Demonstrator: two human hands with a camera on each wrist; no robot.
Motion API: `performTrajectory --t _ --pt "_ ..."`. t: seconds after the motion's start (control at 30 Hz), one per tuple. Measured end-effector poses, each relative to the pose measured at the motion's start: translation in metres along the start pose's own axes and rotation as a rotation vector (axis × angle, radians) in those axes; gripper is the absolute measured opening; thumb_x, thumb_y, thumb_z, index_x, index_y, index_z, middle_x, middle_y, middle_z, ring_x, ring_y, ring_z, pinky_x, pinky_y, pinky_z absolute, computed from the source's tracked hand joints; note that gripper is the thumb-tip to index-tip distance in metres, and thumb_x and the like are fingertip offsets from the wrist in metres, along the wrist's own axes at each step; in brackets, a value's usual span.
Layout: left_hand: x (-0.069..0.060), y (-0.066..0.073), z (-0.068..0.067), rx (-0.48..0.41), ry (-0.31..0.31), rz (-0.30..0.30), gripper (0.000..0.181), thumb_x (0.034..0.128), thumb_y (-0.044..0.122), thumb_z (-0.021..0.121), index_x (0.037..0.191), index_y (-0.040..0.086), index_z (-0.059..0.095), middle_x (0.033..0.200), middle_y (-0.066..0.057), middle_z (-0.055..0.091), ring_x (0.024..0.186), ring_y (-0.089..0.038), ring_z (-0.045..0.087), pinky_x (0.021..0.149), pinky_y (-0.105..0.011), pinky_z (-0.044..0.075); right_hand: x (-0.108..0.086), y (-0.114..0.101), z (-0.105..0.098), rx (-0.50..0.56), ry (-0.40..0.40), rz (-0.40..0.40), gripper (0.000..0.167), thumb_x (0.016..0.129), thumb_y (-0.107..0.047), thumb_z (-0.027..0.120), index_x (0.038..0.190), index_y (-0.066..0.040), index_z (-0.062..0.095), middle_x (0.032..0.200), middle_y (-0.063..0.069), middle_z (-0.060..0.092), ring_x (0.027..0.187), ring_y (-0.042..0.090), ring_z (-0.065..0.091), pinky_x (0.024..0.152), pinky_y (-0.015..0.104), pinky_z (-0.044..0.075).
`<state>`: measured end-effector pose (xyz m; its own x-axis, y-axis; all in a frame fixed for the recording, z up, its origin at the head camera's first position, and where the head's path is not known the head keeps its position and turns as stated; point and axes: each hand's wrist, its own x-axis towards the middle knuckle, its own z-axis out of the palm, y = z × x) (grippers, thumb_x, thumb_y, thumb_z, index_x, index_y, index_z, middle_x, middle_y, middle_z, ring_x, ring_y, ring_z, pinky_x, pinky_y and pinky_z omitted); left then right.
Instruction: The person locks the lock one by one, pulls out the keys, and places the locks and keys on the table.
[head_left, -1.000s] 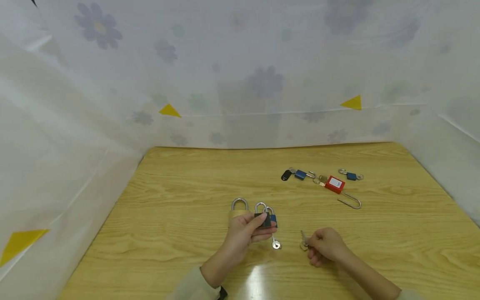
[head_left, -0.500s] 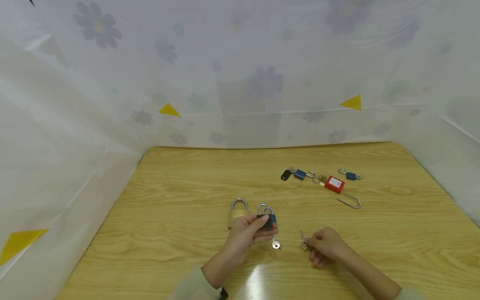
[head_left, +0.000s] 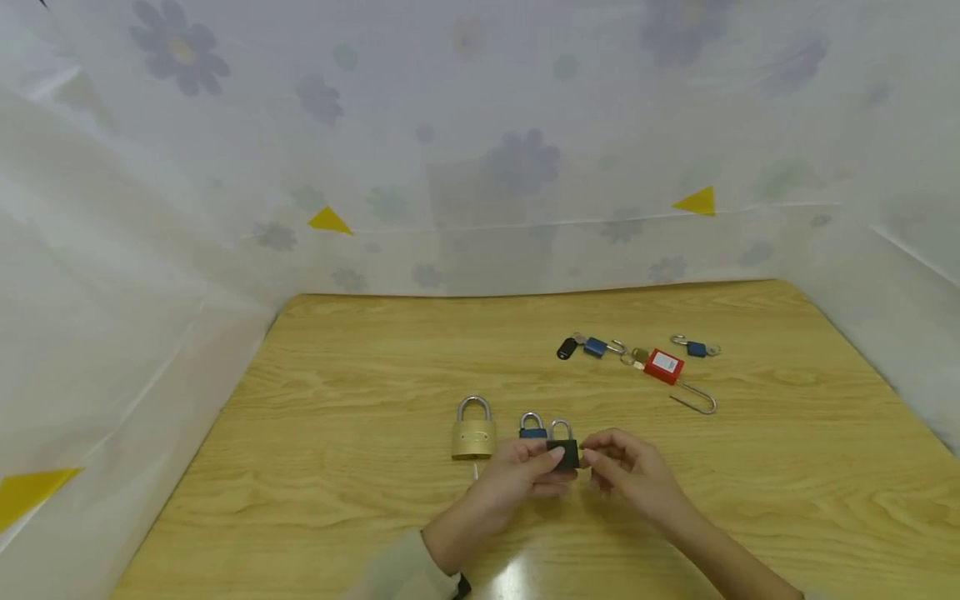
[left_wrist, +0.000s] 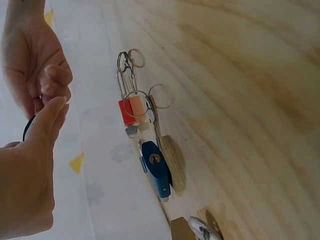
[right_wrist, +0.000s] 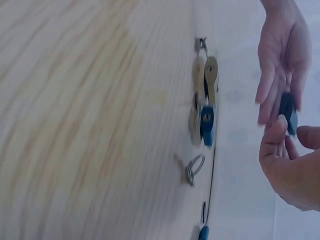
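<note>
My left hand (head_left: 517, 475) holds a small black padlock (head_left: 564, 455) between thumb and fingers, its shackle closed and pointing up. My right hand (head_left: 637, 477) is at the padlock's right side, with thumb and fingertips pinched together on a key mostly hidden by them. How far the key sits in the lock cannot be told. Behind my left hand stand a blue padlock (head_left: 532, 432) and a larger brass padlock (head_left: 474, 439), both with closed shackles. In the right wrist view the black padlock (right_wrist: 287, 106) lies between both hands.
Farther right on the table lie a red padlock (head_left: 664, 366) with a long open shackle and two blue padlocks (head_left: 596, 347) with open shackles, keys attached. A black tag (head_left: 567, 348) lies beside one. A patterned white curtain (head_left: 487, 150) stands behind the table.
Both hands have come together. My left hand has moved right with the black padlock, uncovering the brass one. My right hand has brought the key to the padlock's side.
</note>
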<state>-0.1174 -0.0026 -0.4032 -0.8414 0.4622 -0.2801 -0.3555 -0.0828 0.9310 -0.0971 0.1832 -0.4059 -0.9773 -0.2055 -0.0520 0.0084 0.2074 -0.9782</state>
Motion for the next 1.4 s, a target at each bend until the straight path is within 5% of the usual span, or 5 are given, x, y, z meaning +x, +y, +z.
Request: performTrajectory --t 0.27,0.6,0.83,1.1,1.4 --pt "0.007 -0.001 0.008 0.1 -0.004 0.008 0.029 0.0961 0.012 0.049 0.115 -0.009 0.058 0.108 -0.023 0.065 0.098 -0.032 0.066 0.081 -0.038 0.056 0.0 0.0 0.016 0.067 0.118 0.072 0.025 0.091 -0.001 0.054 0.11 0.014 0.047 0.085 0.005 0.057 0.063 0.007 0.054 0.052 0.02 0.047" --pt "0.035 0.005 0.015 0.288 0.0 0.049 0.025 0.0928 0.013 0.056 0.104 -0.008 0.065 0.093 -0.021 0.07 0.082 -0.029 0.07 0.073 -0.036 0.058 0.009 0.012 -0.003 0.119 0.169 0.105 0.031 0.091 -0.009 0.056 0.112 0.012 0.046 0.082 -0.003 0.058 0.066 0.006 0.053 0.057 0.019 0.049" --pt "0.06 0.009 0.024 0.666 0.102 0.076 0.02 0.0866 0.012 0.064 0.079 -0.006 0.069 0.062 -0.014 0.067 0.054 -0.02 0.067 0.051 -0.026 0.056 0.021 0.028 -0.016 0.049 0.192 0.057 0.026 0.09 -0.002 0.055 0.108 0.016 0.048 0.078 -0.001 0.059 0.064 0.008 0.056 0.055 0.019 0.05" --pt "0.081 0.01 0.031 0.92 0.135 -0.054 0.027 0.0846 0.013 0.068 0.064 -0.004 0.066 0.057 -0.013 0.067 0.049 -0.019 0.065 0.037 -0.016 0.043 0.034 0.036 -0.019 -0.129 0.189 0.156 0.025 0.09 0.0 0.055 0.108 0.016 0.05 0.077 0.008 0.063 0.059 0.008 0.057 0.054 0.02 0.051" --pt "0.091 0.004 0.035 1.333 0.148 -0.071 0.032 0.082 0.026 0.071 0.062 0.004 0.059 0.055 -0.001 0.05 0.047 -0.01 0.044 0.043 -0.015 0.035 0.041 0.036 -0.015 -0.256 0.161 0.205 0.018 0.087 0.003 0.056 0.1 0.015 0.053 0.067 0.007 0.061 0.055 0.011 0.055 0.047 0.021 0.048"
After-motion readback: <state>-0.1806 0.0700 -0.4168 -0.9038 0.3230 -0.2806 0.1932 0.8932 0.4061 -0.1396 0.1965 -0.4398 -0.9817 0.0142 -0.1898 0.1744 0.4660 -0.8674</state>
